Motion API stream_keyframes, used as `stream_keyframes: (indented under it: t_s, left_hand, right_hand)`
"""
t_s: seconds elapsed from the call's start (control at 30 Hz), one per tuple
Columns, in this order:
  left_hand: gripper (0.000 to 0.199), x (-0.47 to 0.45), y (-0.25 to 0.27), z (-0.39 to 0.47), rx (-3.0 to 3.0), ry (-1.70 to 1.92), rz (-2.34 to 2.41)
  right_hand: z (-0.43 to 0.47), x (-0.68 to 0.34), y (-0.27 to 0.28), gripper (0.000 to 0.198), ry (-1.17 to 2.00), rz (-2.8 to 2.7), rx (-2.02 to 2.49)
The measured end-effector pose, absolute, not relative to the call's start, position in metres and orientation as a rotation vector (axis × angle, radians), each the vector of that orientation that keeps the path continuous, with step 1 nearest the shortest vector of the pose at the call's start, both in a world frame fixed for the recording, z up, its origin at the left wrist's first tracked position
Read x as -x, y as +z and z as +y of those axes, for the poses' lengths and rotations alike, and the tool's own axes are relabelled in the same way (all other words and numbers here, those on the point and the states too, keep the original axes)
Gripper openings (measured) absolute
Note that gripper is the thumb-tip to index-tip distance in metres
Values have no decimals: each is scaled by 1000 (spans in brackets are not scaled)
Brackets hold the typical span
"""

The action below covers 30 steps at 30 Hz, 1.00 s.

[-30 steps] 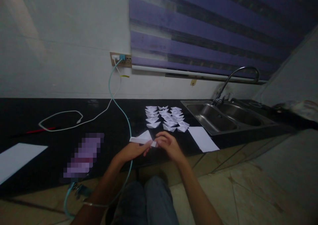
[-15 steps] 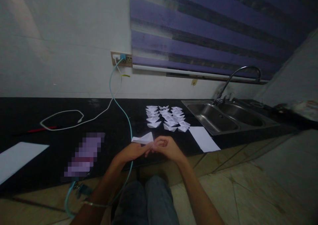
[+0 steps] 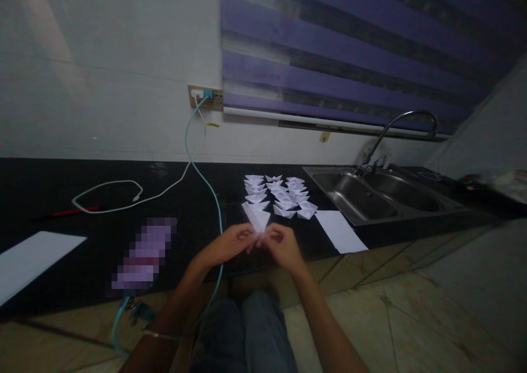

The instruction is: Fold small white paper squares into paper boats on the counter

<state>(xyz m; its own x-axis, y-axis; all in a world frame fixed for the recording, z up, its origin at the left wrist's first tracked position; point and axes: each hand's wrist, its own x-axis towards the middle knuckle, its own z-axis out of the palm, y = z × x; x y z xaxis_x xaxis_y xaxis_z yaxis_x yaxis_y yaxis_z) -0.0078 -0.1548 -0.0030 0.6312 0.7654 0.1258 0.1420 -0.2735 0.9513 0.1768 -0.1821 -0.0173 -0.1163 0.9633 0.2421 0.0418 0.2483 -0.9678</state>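
Note:
Between my two hands is a piece of folded white paper, its broad end pointing away from me and its narrow tip at my fingers. My left hand pinches it from the left. On the other side my right hand grips the same tip, its fingertips close to those of the left. Just beyond stand rows of folded paper boats on the black counter. The held paper overlaps the nearest boats of the left row from my viewpoint.
Right of the boats lies a white paper sheet beside the steel sink. At far left are more white sheets. A pixelated purple object, a white cable, a red pen-like item and a teal cable share the counter.
The folded paper has turned from lying sideways over my left hand to pointing away from me. Both hands now pinch its near tip. The view has shifted slightly.

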Motion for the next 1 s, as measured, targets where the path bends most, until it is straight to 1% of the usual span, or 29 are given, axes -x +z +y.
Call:
stream_keyframes:
  t_s: [0.1,0.17,0.33,0.47,0.6,0.7,0.83,0.93,1.0]
  left_hand:
    - [39,7,-4,-154,-1808,702,719]
    - [46,6,-3,-153,-1797,696,758]
    - [53,3,-1,-153,-1652,774,920]
    - [50,4,1,-154,-1625,829,881]
    - [47,6,4,-157,-1628,835,835]
    - [49,6,7,-157,-1633,832,841]
    - [50,5,5,-155,-1620,859,824]
    - [47,6,0,-151,-1578,893,807]
    - [43,6,-4,-150,-1533,917,812]
  right_hand:
    - [-183,-175,-17,25,1057,-1483,1029]
    - [-185,-174,-17,25,984,-1575,1059]
    - [-189,-169,-16,18,773,-1725,1162]
    - [-188,-168,-20,13,757,-1772,1177]
    - [-185,-169,-24,17,758,-1825,1241]
    - [-185,-169,-22,20,735,-1849,1241]
    - [-188,-166,-18,18,656,-1812,1219]
    - [-191,-162,-18,16,584,-1775,1294]
    - [-192,-160,-18,20,571,-1795,1316]
